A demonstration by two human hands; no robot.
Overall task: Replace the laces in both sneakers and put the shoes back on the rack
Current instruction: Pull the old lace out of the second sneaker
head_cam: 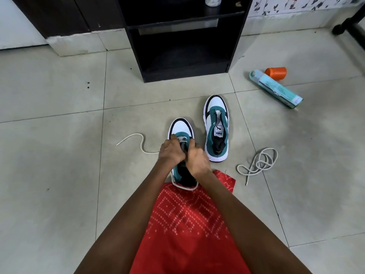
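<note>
Bare floor tiles (59, 99) open wide on the left. A sneaker (216, 129), a coiled lace (258, 163) and a spray can (276, 89) crowd the right; a black rack (136, 46) stands ahead.

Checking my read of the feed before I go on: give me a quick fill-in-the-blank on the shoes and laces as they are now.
The left hand and right hand both work on the near sneaker, whose lace trails across the floor to the person's ____.
The other sneaker has ____ lace in it.
A loose lace lies coiled to the ____ of both sneakers.
The spray can lies beside an ____ cap.
Missing words: left; no; right; orange.
</note>
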